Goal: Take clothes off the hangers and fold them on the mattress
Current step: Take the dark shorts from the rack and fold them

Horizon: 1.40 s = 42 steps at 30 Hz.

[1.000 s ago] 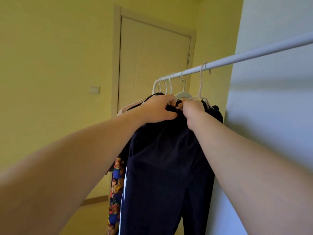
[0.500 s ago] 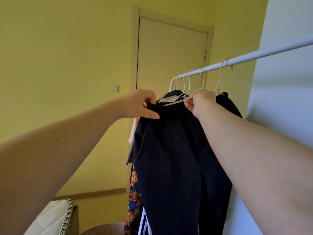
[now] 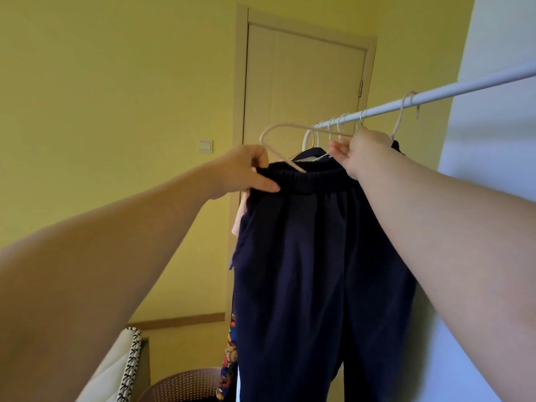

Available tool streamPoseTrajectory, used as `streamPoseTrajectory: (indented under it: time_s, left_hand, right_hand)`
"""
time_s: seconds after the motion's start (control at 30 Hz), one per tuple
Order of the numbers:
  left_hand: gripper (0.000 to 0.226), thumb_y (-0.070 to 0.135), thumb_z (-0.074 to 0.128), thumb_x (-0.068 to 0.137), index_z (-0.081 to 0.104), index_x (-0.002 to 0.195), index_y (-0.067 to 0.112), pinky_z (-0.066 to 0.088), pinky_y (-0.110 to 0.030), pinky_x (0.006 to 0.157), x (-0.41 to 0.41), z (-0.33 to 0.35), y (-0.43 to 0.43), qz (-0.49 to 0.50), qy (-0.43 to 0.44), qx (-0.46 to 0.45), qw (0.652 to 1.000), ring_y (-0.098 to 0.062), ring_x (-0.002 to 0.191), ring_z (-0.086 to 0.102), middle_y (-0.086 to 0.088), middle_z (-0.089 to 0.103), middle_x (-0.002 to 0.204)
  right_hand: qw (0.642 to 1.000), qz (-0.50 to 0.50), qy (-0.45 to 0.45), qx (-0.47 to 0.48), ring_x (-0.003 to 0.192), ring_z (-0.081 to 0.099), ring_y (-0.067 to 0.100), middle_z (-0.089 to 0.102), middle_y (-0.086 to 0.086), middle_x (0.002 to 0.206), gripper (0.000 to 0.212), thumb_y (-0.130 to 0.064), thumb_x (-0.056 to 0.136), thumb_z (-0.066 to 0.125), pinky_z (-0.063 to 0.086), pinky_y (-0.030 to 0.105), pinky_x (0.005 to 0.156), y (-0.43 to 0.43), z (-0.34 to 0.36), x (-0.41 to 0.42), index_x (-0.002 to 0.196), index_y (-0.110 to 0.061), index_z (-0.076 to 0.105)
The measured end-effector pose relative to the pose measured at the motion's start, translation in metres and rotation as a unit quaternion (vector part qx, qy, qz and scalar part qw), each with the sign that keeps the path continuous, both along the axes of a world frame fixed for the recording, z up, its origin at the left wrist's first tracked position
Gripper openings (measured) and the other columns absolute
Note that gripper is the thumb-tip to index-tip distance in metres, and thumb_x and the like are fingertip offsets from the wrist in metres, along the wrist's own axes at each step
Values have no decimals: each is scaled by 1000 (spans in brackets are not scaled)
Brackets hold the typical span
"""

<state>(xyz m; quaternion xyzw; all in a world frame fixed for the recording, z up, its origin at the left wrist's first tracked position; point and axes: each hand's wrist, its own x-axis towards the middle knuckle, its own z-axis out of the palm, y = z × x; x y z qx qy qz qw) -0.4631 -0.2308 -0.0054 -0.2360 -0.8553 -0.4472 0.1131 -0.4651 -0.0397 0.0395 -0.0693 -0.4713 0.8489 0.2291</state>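
Head view: two bare arms reach up. The left hand (image 3: 246, 172) pinches the ribbed elastic waistband of one pair of trousers (image 3: 313, 256), thumb pressed on the front and fingers curled behind. They are dark navy, soft and heavy, and hang in long folds below both hands.

One thin, pale pink hanger (image 3: 278, 132) pokes up out of the waistband just right of the left hand. Its rounded shoulder stands clear of the cloth and its straight bar runs across to the right hand (image 3: 362, 152). That hand's fingers are closed together at the bar's end, seemingly on the hanger. I cannot tell whether its hook sits on the rail.

Above the right hand runs one smooth white round rail (image 3: 464, 88). It carries six slim hooks, as near as I can count, five bunched together and one apart.

Below the left hand, behind the trousers, hang one pale pink garment (image 3: 240, 219) and one bright cartoon-printed one (image 3: 229, 358). Lower still are one brown perforated basket (image 3: 185, 384) and one quilted white cushion (image 3: 116, 369) with black-patterned edging. One plain door (image 3: 304, 91) stands beyond the hands.
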Motion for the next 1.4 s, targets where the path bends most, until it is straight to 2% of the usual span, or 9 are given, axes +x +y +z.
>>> streamPoseTrajectory:
  time_s: [0.13,0.33,0.5,0.6,0.7,0.87,1.0,1.1,1.4]
  left_hand:
    - [32,4,70,80,43,74,20,38,-21,59,-7,3,16,-1,19,5,1000,-14,72,43,2,45,81]
    - [22,8,60,89,40,93,15,37,-20,56,-18,-8,44,27,44,39,998,-12,66,44,2,44,79]
    - [25,12,62,85,43,85,27,44,-36,74,-30,-26,71,29,59,-10,998,-19,78,48,4,49,82]
    - [23,8,62,84,44,87,22,38,-28,69,-35,-35,88,17,71,-32,997,-17,81,45,1,49,91]
    - [20,7,63,83,48,90,18,37,-18,62,-36,-40,96,27,104,-57,993,-14,81,44,5,46,87]
    - [19,5,61,85,48,91,18,40,-25,72,-36,-53,89,45,59,-53,996,-14,81,43,12,40,82]
    - [20,2,59,85,49,87,20,38,-20,61,-27,-57,67,61,33,-41,997,-11,73,44,6,46,81]
    - [27,0,58,87,48,80,24,39,-22,62,-10,-58,42,66,-2,-24,998,-12,72,44,1,48,85]
    - [27,0,52,92,47,81,24,35,-23,53,60,-66,-73,195,-42,82,977,-14,66,44,-3,46,82]
  right_hand:
    - [983,-55,-29,173,53,53,15,58,3,64,35,-38,98,41,49,23,52,2,-17,-10,91,-7,56]
    - [883,-15,-45,467,82,53,25,55,5,79,16,-19,82,56,41,35,75,-4,-47,-13,67,-18,51]
    - [858,-33,-45,511,92,55,24,56,-3,82,6,-24,82,55,42,36,85,14,-68,-10,76,-22,57]
    - [839,-106,-46,532,101,54,22,59,-5,99,8,-25,81,57,44,40,93,29,-81,-8,89,-25,55]
    - [820,-169,-21,546,84,52,19,55,0,97,9,-19,81,57,45,34,72,40,-94,-4,82,-20,48]
    - [829,-152,53,535,69,51,11,55,-2,78,27,-11,85,52,43,29,63,31,-108,3,110,-15,40]
    - [825,-101,92,548,80,59,22,59,1,86,25,-15,84,58,48,36,71,15,-120,4,97,-15,37]
    - [812,87,51,575,98,55,18,55,-3,106,41,-19,81,66,45,33,84,-5,-129,-4,116,-17,45]
    - [675,326,-8,662,102,61,26,64,8,108,37,-17,80,69,50,35,90,-94,-143,17,116,-9,60]
